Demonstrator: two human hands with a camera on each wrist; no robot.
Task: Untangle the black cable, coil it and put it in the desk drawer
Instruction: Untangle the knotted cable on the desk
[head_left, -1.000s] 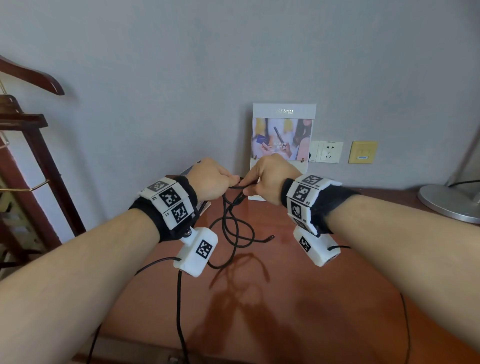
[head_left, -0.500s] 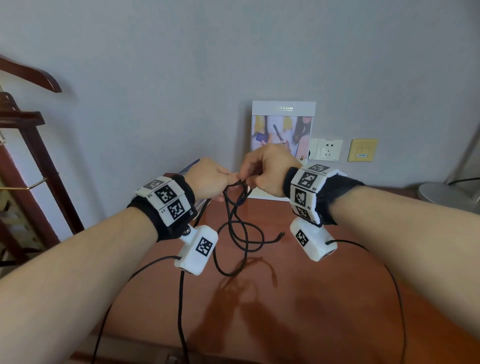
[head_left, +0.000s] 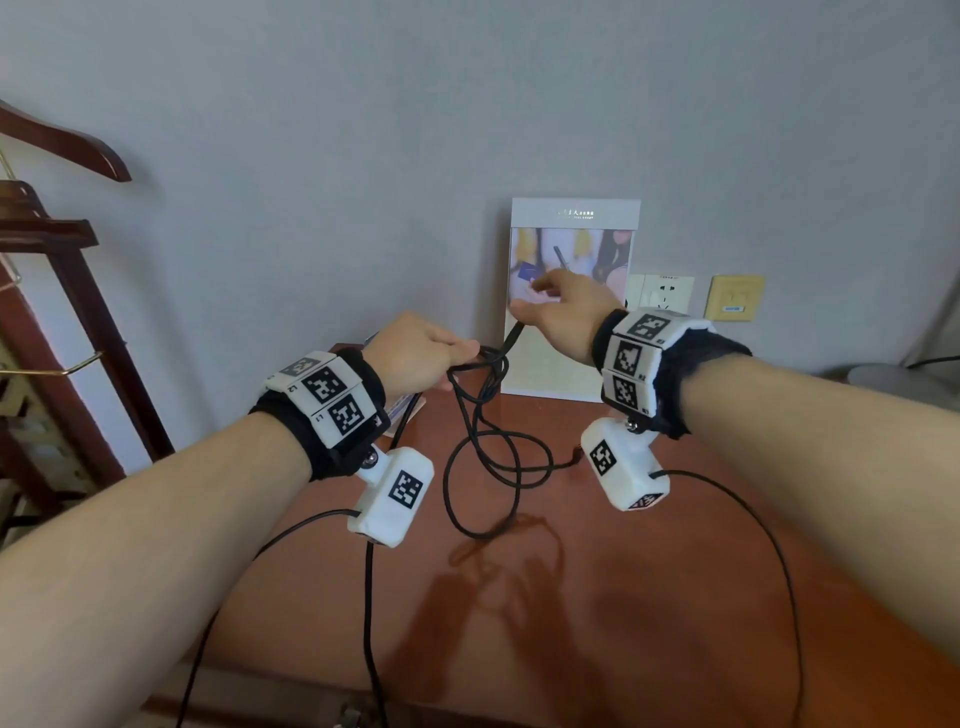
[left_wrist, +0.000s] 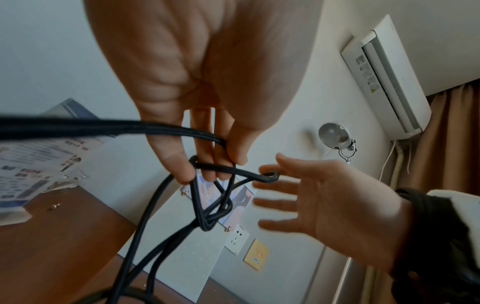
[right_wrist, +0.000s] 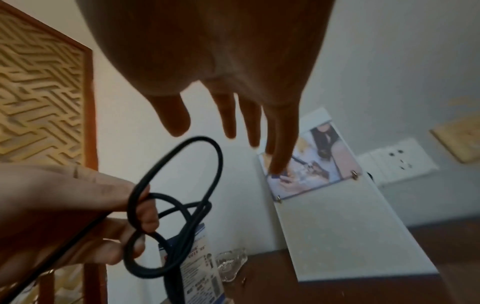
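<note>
Left hand: our left hand (head_left: 415, 356) pinches a bunch of strands of the cable (head_left: 480, 415) between thumb and fingers; the left wrist view shows several strands running through that grip (left_wrist: 205, 144).
Right hand: our right hand (head_left: 563, 317) is raised just right of the left one, fingers spread and straight, holding nothing; in the left wrist view (left_wrist: 324, 197) one end loop of the cable lies right at its fingertips (we cannot tell if it touches them).
Cable: black, tangled, hanging from the left hand above the worktop (head_left: 623, 597); loops cross one another below the grip, and the lowest loops reach down toward the wood. A knot-like crossing shows just under the fingers in the left wrist view (left_wrist: 207, 218). One free end points right, near the right wrist camera.
Drawer: we cannot make it out in any view.
Worktop: reddish-brown, glossy, with the shadows of our hands on it.
Behind: a white card stand (head_left: 571, 291) leans on the wall, with a socket (head_left: 667, 293) and a yellow plate (head_left: 733, 297) to its right; a leaflet (right_wrist: 197, 273) and a glass dish (right_wrist: 231, 265) sit at the back left.
Left edge: a dark wooden rack (head_left: 47, 244).
</note>
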